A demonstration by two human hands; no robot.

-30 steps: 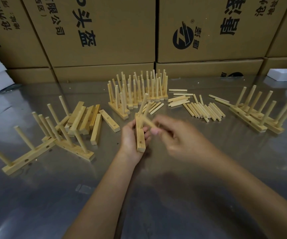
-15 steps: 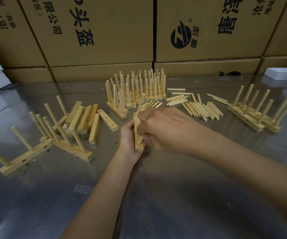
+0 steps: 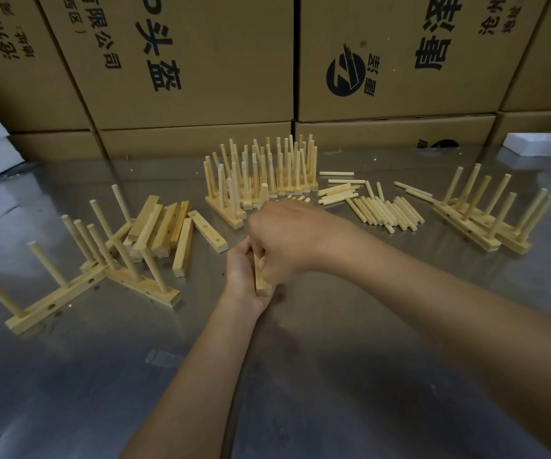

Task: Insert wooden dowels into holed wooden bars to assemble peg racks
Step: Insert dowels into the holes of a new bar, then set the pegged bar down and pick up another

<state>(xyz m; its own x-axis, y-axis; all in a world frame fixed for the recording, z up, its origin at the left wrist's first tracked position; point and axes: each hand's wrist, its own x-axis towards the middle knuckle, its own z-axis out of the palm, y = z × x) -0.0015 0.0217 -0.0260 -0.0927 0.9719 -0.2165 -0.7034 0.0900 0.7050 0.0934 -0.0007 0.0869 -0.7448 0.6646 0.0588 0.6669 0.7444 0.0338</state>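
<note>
Gripping a holed bar (image 3: 261, 279) from below, the left hand (image 3: 242, 271) keeps it raised just above the steel table (image 3: 333, 376), its near end poking out toward the camera. The right hand (image 3: 285, 241) lies over the top of the bar, fingers curled down against it; it seems to be pressing a dowel home, though the dowel under the palm is hidden, so I cannot tell exactly what those fingers close on. One peg (image 3: 263, 193) stands up just beyond the right hand, likely already seated at the bar's far end.

Taking the bar as landmark: loose dowels (image 3: 383, 210) lie to its right and beyond, within easy reach of the right hand, which probably explains their spot. Spare bars (image 3: 165, 226) are heaped to its left, near the left hand. Finished racks (image 3: 267, 173) are packed upright straight behind it, against the cartons (image 3: 201, 61); more racks (image 3: 486, 220) sit further right, and others (image 3: 95, 270) to the left, in front of the spare bars.

Holding the bar with one hand underneath likely braces it against the downward push.
</note>
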